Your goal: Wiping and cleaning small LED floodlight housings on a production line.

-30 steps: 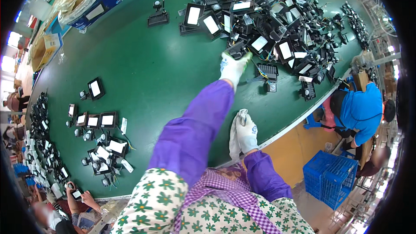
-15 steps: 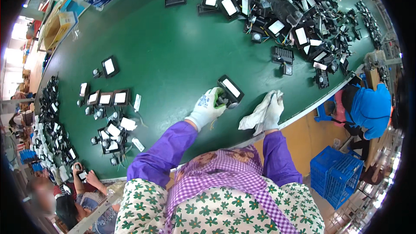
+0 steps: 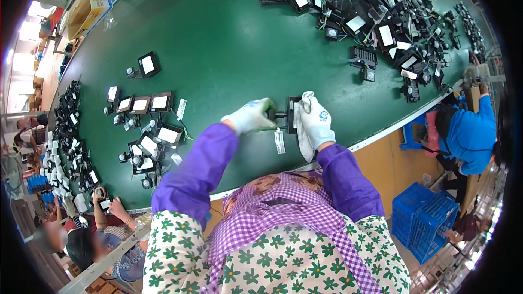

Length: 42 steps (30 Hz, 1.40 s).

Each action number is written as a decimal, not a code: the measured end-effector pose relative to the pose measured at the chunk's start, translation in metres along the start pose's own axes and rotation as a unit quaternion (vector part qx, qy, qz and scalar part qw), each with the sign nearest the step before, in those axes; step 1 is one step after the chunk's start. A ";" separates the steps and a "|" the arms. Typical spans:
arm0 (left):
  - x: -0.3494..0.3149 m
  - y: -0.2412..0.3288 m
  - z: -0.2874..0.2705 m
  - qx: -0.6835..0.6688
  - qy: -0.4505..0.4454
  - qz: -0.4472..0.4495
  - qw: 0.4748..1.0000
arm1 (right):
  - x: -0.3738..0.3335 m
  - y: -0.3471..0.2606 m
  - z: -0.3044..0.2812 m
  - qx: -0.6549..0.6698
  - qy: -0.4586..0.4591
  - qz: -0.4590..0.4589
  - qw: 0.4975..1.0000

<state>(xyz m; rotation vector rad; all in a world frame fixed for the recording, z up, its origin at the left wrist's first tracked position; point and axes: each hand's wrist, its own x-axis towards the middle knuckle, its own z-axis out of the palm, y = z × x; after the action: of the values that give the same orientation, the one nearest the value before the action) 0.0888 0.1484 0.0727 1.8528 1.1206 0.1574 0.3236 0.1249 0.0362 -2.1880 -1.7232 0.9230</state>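
Note:
A small black floodlight with a sensor [image 3: 291, 108] is between my hands, over the near part of the green table [image 3: 212, 71]. My left hand [image 3: 251, 117], in a white and green glove, closes round its sensor end. The gloved right hand [image 3: 317, 122] grips a white cloth [image 3: 304, 137] and presses it to the lamp's panel side, covering part of it. A white paper tag [image 3: 279, 141] hangs beside the lamp, toward me.
A large heap of similar floodlights [image 3: 357, 22] lies at the far right. Several more, with white panels [image 3: 159, 102], are grouped at left. A blue crate [image 3: 417, 212] stands on the floor at right. A person in blue [image 3: 466, 136] is at right; others are at lower left.
The floodlight has turned, with its panel now toward my right hand. My right hand has brought the cloth up and left against it. The group at left has one more panel showing.

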 end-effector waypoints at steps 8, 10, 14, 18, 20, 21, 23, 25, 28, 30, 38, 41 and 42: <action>-0.018 -0.001 0.028 -0.225 0.095 -0.130 0.961 | -0.002 -0.010 -0.002 -0.014 -0.006 -0.013 1.000; -0.007 0.026 0.032 -0.096 0.150 -0.162 0.970 | 0.003 -0.006 -0.001 -0.036 -0.016 0.005 0.999; 0.018 0.031 0.028 0.045 0.107 -0.231 0.966 | 0.003 -0.007 0.001 -0.033 -0.012 0.004 0.999; 0.026 0.001 0.025 -0.034 0.006 -0.073 0.997 | -0.005 -0.013 -0.008 -0.029 -0.026 -0.007 0.999; 0.023 0.000 0.028 -0.218 -0.020 -0.040 0.975 | -0.017 -0.010 -0.004 -0.021 -0.009 -0.053 0.998; 0.020 -0.012 0.040 -0.216 0.002 -0.026 0.976 | -0.030 -0.004 0.002 -0.024 0.002 -0.080 0.997; 0.011 -0.007 0.044 -0.250 -0.011 -0.119 0.961 | -0.056 -0.012 0.000 -0.090 -0.052 -0.077 0.992; 0.017 -0.006 0.045 -0.232 0.011 -0.103 0.967 | -0.043 -0.011 0.001 -0.067 -0.053 -0.049 0.995; 0.020 0.011 0.027 -0.144 -0.100 -0.170 0.970 | 0.008 -0.047 -0.031 0.114 -0.098 0.030 0.988; 0.021 0.012 0.034 -0.184 -0.083 -0.175 0.964 | 0.049 -0.034 -0.013 0.005 -0.013 -0.015 1.000; 0.013 0.011 0.041 -0.193 0.013 -0.146 0.970 | -0.039 -0.040 -0.003 -0.099 -0.042 -0.149 0.983; 0.015 -0.010 0.051 -0.157 0.005 -0.131 0.979 | -0.005 -0.066 -0.010 -0.032 0.026 -0.242 0.969; 0.016 -0.001 0.049 -0.211 -0.023 -0.178 0.961 | 0.019 -0.074 -0.013 -0.064 0.000 -0.200 0.978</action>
<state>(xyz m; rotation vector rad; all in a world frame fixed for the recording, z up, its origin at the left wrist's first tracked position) 0.1227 0.1290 0.0393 1.2531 1.2581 0.1318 0.2746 0.1673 0.0784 -1.8017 -2.1645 0.7253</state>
